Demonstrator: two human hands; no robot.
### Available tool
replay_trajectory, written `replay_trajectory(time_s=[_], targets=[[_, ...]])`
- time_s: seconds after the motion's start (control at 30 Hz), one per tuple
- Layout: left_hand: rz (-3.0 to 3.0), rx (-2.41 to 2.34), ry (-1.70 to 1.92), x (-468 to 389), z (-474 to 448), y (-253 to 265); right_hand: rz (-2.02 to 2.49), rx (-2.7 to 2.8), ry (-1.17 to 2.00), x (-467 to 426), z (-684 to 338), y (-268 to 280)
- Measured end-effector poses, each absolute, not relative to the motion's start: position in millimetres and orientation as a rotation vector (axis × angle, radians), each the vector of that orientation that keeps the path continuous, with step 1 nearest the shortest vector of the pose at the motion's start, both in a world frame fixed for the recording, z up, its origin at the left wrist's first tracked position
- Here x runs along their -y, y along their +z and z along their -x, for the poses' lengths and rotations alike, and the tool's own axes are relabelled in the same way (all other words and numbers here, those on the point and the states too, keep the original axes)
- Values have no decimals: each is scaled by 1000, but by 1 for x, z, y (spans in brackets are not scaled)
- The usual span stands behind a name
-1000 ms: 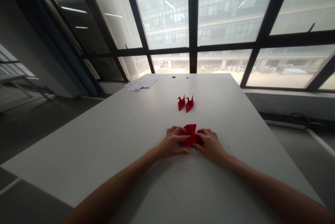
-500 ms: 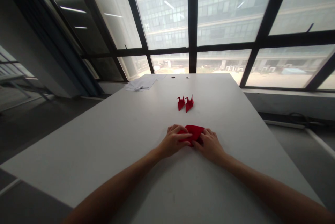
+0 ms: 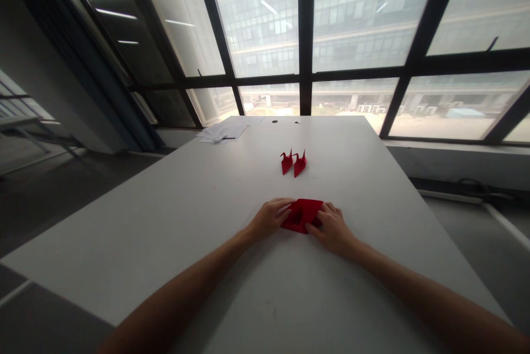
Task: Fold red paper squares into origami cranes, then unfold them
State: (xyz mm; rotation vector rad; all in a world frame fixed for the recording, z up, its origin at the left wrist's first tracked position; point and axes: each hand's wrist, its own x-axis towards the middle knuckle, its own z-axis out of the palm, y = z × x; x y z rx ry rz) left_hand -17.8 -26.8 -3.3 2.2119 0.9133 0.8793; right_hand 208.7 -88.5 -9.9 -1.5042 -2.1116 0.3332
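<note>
Between my hands lies a partly folded sheet of red origami paper (image 3: pixel 308 211) on the white table, with a dark hollow between its layers. My left hand (image 3: pixel 270 217) grips its left edge, thumb on the near side and fingers along the far side. At the right edge, my right hand (image 3: pixel 331 227) pinches the paper, and some of its fingers go under or behind a raised flap. Two red paper cranes, a left one (image 3: pixel 286 163) and a right one (image 3: pixel 300 165), stand side by side beyond the paper.
The long white table (image 3: pixel 199 199) reaches toward the windows. White papers (image 3: pixel 221 131) with a dark pen (image 3: pixel 229 138) lie at its far left. Two small round spots, perhaps holes, mark the far end. A dark curtain (image 3: pixel 95 78) hangs at left.
My left hand has drawn back to the left from over the paper, uncovering its middle. The hollow in the paper now shows. My right hand has hardly moved.
</note>
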Motion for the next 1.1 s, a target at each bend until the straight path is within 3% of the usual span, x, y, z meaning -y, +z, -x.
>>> replay_trajectory(time_s=[0.3, 0.6, 0.83, 1.1], targets=[[-2396, -827, 649, 39, 17, 5, 1583, 1886, 345, 81, -209, -19], [-2685, -798, 528, 45, 15, 9, 1806, 1670, 93, 79, -213, -25], [-2831, -867, 447, 47, 15, 3, 1620, 1953, -109, 83, -217, -22], [-2829, -742, 259, 42, 20, -6, 1461, 2388, 171, 85, -212, -24]])
